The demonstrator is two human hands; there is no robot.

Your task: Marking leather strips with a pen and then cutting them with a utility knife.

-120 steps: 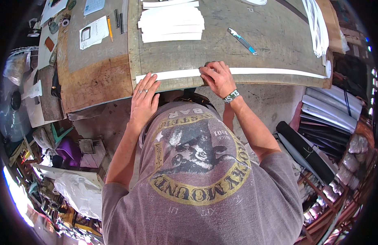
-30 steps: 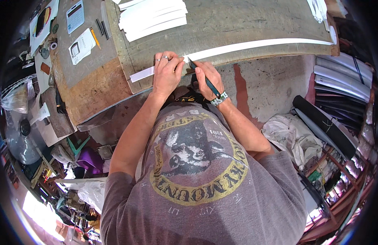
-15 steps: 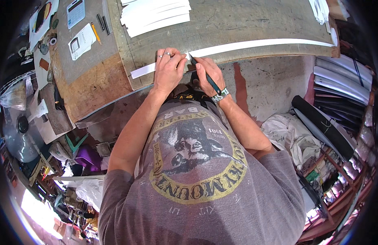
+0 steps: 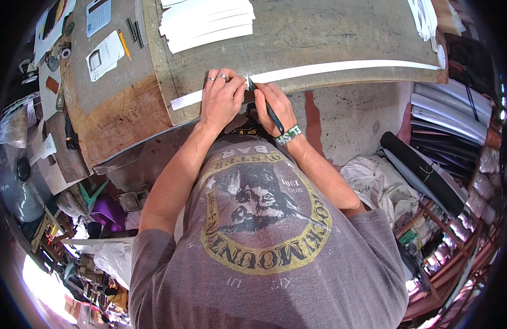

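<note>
A long, narrow white strip (image 4: 341, 67), paper or thin plastic, lies along the near edge of the worktable's board. My left hand (image 4: 223, 98), wearing rings, presses it down with bent fingers held close together, the thumb by the index finger. The strip's left end pokes out past that hand. In my right hand (image 4: 275, 107) is a dark craft knife (image 4: 273, 116), gripped like a pen. Its tip meets the strip just right of my left fingertips. Whether the strip is cut there is too small to tell.
A stack of white strips (image 4: 209, 27) lies beyond my left hand, and a bundle of strips (image 4: 424, 19) at the far right. Leftward are a calculator (image 4: 98, 15), a yellow pencil (image 4: 124, 45) and a paper pad (image 4: 104, 56). Rolled sheets (image 4: 451, 112) stand at the right.
The knife has come slightly toward me across the strip, and its handle end has swung left. My left hand keeps its place on the strip. The whole view has shifted a little.
</note>
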